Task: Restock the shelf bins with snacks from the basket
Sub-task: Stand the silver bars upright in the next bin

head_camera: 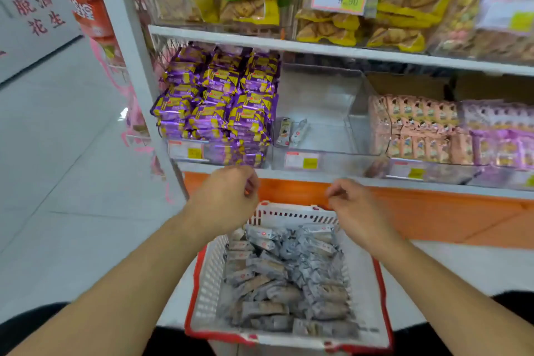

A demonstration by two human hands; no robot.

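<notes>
White perforated plastic basket (208, 277), red-rimmed, is seen low centre below the shelf (346, 179), loaded with small grey foil-wrapped snacks (286, 277) in a loose heap. Clear rigid bin (318, 113) on the shelf holds just two such packs (291, 131) at its front left. Glossy purple packets (219, 104) are stacked to its left, pink packs (416, 130) to its right. Left hand (228, 196) and right hand (352, 205) are held above the basket's far rim, fingers loosely curled, nothing gripped.
</notes>
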